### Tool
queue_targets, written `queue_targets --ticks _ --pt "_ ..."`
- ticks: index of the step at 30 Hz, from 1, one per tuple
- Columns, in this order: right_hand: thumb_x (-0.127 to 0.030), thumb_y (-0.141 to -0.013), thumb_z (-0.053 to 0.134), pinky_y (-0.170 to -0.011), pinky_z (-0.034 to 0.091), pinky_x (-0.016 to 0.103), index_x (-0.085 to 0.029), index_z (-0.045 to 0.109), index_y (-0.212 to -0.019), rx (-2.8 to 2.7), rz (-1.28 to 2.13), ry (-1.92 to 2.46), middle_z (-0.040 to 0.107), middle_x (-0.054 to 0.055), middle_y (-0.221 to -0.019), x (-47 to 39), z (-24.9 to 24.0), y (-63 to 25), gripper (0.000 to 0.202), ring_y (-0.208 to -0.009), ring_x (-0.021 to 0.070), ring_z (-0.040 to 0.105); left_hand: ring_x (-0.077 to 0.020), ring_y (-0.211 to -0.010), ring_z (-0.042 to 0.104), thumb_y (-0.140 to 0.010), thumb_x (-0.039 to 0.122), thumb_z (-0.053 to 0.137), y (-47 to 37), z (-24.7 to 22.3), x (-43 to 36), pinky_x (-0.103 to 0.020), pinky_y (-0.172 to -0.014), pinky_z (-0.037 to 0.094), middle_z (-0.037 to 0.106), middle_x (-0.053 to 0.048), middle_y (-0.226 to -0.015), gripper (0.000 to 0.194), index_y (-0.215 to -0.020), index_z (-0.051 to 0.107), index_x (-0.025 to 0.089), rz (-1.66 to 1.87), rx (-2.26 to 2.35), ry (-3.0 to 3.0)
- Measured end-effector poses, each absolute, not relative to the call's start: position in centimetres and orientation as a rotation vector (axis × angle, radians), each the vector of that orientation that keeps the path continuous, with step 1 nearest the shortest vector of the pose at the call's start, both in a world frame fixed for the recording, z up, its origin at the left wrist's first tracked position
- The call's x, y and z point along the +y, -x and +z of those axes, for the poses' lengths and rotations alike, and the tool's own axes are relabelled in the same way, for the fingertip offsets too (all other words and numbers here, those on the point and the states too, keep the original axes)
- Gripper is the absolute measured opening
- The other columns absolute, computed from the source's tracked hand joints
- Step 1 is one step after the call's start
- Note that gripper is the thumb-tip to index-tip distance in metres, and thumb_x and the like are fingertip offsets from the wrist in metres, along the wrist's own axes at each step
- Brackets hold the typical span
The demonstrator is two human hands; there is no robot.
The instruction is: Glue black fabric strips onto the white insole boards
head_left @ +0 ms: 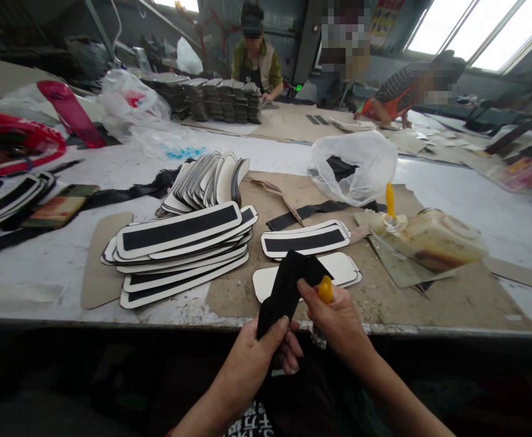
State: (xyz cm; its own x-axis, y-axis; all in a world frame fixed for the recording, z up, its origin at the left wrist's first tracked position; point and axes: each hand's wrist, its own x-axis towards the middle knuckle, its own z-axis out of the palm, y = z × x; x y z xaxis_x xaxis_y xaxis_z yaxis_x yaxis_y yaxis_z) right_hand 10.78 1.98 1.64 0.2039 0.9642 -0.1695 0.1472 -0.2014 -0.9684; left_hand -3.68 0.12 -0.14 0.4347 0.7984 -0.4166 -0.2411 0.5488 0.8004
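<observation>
In the frame's lower centre, the left hand [259, 352] is gripping a black strip [280, 291], which is slanting up and rightward; the right hand [339, 315], clasping a yellow-handled tool [325, 290], is touching its right edge.

"Where is this looking from?"

"From the worker's own head: one camera, facing forward and tipped down over the bench [20, 273]."

"How near is it to the hands [259, 352]?"

"Quite near. I see them low, around the middle, with the forearms [398, 385] running in from the bottom edge. It even catches white lettering [250, 422] on the wearer's dark front."

"And farther out?"

"The near edge of the bench crosses the lower part. Beyond that, the view reaches across the room to a co-worker [254, 60], small and high up, and a bright window [498, 27] at upper right."

"All from that single spot?"

"Yes, near and far together."
</observation>
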Motion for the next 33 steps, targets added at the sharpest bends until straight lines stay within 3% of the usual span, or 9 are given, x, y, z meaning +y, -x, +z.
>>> queue_targets --ticks 6,10,13,17,22,28,33 --pt "-0.047 -0.068 0.073 -0.053 0.046 0.024 -0.018 0.055 -0.065 -0.718 0.985 1.42 0.057 -0.002 -0.061 2.2 1.9 -12.5 0.034 -0.055 0.0121 0.054 -0.0108 -0.046 0.05 -0.081 0.049 0.054 4.1 -1.6 -1.1 -0.023 -0.048 0.039 0.057 -0.002 -0.053 0.038 -0.076 0.058 0.012 0.626 0.915 -0.846" --pt "-0.04 -0.064 0.077 -0.046 0.044 0.021 -0.02 0.058 -0.075 -0.681 0.979 1.256 0.057 -0.003 -0.066 2.1 4.6 -15.9 0.03 -0.052 0.0098 0.052 -0.0075 -0.044 0.043 -0.079 0.051 0.056 5.7 -2.4 -1.9 -0.02 -0.045 0.032 0.051 0.001 -0.048 0.039 -0.073 0.058 0.013 0.622 1.004 -0.812" --pt "-0.041 -0.064 0.076 -0.037 0.034 0.019 -0.02 0.059 -0.078 -0.892 1.04 1.479 0.049 -0.005 -0.056 2.2 5.9 -19.2 0.03 -0.043 0.0079 0.041 -0.005 -0.042 0.034 -0.074 0.05 0.063 6.9 -2.7 -1.1 -0.019 -0.043 0.027 0.041 0.007 -0.045 0.037 -0.073 0.055 0.014 0.849 1.197 -0.593" --pt "-0.049 -0.075 0.064 -0.045 0.034 0.022 -0.019 0.056 -0.071 -1.536 1.02 1.854 0.046 -0.004 -0.057 3.6 5.4 -21.0 0.031 -0.05 0.0104 0.041 -0.0047 -0.042 0.027 -0.069 0.044 0.07 7.2 -2.7 2.1 -0.019 -0.041 0.024 0.035 0.01 -0.046 0.035 -0.079 0.053 0.016 1.003 1.238 -0.494" --pt "-0.045 -0.083 0.05 -0.053 0.031 0.025 -0.017 0.05 -0.062 -2.246 1.191 1.741 0.047 -0.003 -0.058 7.8 3.8 -17.7 0.035 -0.056 0.0113 0.04 -0.0059 -0.041 0.031 -0.063 0.039 0.074 6.4 -3.0 5.2 -0.02 -0.041 0.026 0.039 0.009 -0.042 0.033 -0.075 0.054 0.015 0.884 1.227 -0.592" --pt "-0.044 -0.08 0.051 -0.049 0.026 0.023 -0.017 0.05 -0.063 -2.386 1.481 1.646 0.041 -0.006 -0.054 12.1 2.5 -14.5 0.033 -0.051 0.0092 0.035 -0.0062 -0.039 0.032 -0.061 0.035 0.074 6.3 -3.3 6.1 -0.021 -0.04 0.024 0.041 0.006 -0.04 0.029 -0.061 0.052 0.015 0.833 1.289 -0.633" --pt "-0.043 -0.079 0.054 -0.049 0.028 0.023 -0.016 0.055 -0.063 -2.494 1.421 1.681 0.046 -0.003 -0.054 13.8 1.4 -13.4 0.031 -0.052 0.0109 0.039 -0.0063 -0.04 0.032 -0.064 0.035 0.071 6.3 -3.2 6.4 -0.021 -0.041 0.025 0.041 0.007 -0.041 0.026 -0.064 0.054 0.015 0.813 1.304 -0.619"
